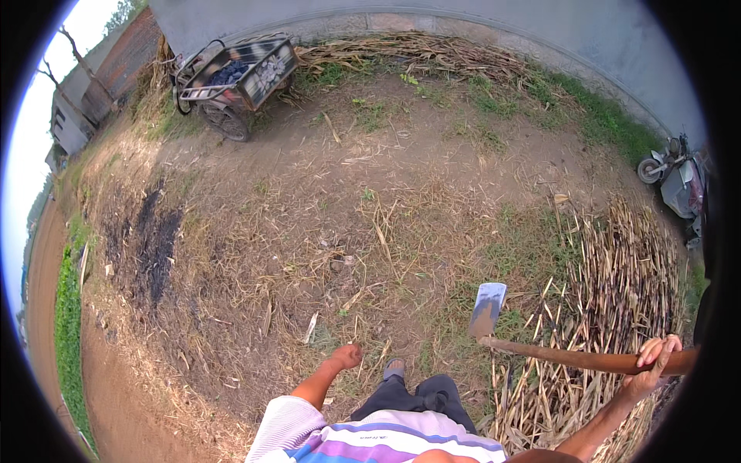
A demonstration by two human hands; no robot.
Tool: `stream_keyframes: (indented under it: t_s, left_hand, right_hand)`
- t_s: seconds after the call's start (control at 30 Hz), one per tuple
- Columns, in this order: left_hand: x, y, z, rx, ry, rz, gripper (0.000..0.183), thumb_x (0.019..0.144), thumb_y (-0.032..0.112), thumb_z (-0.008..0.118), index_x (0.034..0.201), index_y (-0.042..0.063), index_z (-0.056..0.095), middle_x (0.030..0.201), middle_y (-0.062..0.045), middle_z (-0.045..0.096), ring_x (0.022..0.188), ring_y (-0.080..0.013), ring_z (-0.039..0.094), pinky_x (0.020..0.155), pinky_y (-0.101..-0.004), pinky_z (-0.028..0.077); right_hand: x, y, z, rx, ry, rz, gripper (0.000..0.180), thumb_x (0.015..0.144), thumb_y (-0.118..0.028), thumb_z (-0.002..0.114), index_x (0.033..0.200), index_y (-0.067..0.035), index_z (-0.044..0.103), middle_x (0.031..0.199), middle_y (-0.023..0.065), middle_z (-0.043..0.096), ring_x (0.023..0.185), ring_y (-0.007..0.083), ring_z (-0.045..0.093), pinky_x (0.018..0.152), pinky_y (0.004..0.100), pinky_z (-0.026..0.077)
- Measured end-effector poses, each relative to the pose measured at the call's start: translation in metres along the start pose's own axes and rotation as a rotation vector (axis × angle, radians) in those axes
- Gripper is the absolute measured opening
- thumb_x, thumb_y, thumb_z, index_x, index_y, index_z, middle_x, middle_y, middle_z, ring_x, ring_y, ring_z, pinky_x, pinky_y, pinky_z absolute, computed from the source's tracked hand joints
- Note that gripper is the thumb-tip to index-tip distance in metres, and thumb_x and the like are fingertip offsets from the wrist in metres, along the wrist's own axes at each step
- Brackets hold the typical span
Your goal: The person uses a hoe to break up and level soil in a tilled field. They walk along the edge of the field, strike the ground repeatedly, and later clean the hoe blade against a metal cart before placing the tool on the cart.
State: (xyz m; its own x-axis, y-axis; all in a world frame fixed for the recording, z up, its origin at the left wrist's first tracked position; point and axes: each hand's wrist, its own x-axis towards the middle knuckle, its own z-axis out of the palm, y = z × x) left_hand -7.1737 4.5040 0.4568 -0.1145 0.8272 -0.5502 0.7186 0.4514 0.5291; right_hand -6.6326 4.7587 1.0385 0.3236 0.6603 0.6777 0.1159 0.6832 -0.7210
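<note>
My right hand (654, 364) is closed around the wooden handle (579, 357) of a hoe at the right. The handle lies across the view, and its flat metal blade (488, 309), pale at the edge and brown with soil near the handle, is at the left end, over grass. Whether the blade touches the ground I cannot tell. My left hand (348, 355) hangs low in front of me at the left of my foot, fingers curled, with nothing visible in it. Dry grass and straw cover the soil before it.
Cut dry stalks (628, 278) lie in a heap at the right, below the hoe too. A cart (237, 75) with dark cloth in it stands at the upper left. More stalks (417, 52) lie along the wall. A scooter (680, 179) is parked at the far right. Burnt ground (155, 249) is at left.
</note>
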Motion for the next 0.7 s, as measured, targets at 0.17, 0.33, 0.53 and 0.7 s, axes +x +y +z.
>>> stream_keyframes:
  t_s: [0.17,0.33,0.53,0.7]
  left_hand:
    - [0.061,0.04,-0.088,0.03,-0.057,-0.088,0.033,0.086,0.035,0.057,0.106,0.013,0.07,0.114,-0.02,0.07,0.107,-0.0384,0.067,0.088,-0.0464,0.054]
    - [0.11,0.067,-0.106,0.058,-0.114,-0.183,0.036,0.088,0.038,0.054,0.106,0.012,0.07,0.118,-0.02,0.069,0.109,-0.0391,0.066,0.091,-0.0458,0.054]
    - [0.138,0.166,-0.171,0.0,-0.132,-0.219,0.032,0.09,0.036,0.053,0.093,0.01,0.072,0.102,-0.021,0.071,0.096,-0.0411,0.068,0.08,-0.045,0.056]
    - [0.173,0.242,-0.218,-0.203,-0.006,-0.358,0.031,0.088,0.031,0.056,0.091,0.006,0.073,0.094,-0.019,0.072,0.091,-0.0366,0.07,0.077,-0.0432,0.055]
  right_hand:
    - [0.108,0.039,0.073,0.19,-0.133,-0.223,0.015,0.105,-0.017,0.053,0.102,-0.003,0.055,0.06,-0.003,0.039,0.051,0.0083,0.038,0.063,0.0276,0.039]
    - [0.202,0.201,0.177,0.258,-0.078,-0.201,0.016,0.104,-0.013,0.057,0.09,-0.006,0.052,0.059,-0.0008,0.042,0.054,0.0113,0.044,0.066,0.0299,0.043]
    - [0.352,0.371,0.267,0.368,0.011,-0.048,0.014,0.1,-0.009,0.065,0.11,-0.001,0.058,0.069,0.0018,0.049,0.062,0.0108,0.047,0.067,0.0275,0.041]
    - [0.476,0.431,0.41,0.259,-0.186,-0.015,0.016,0.1,-0.013,0.066,0.111,-0.003,0.059,0.071,-0.0004,0.049,0.06,0.0072,0.045,0.06,0.0226,0.04]
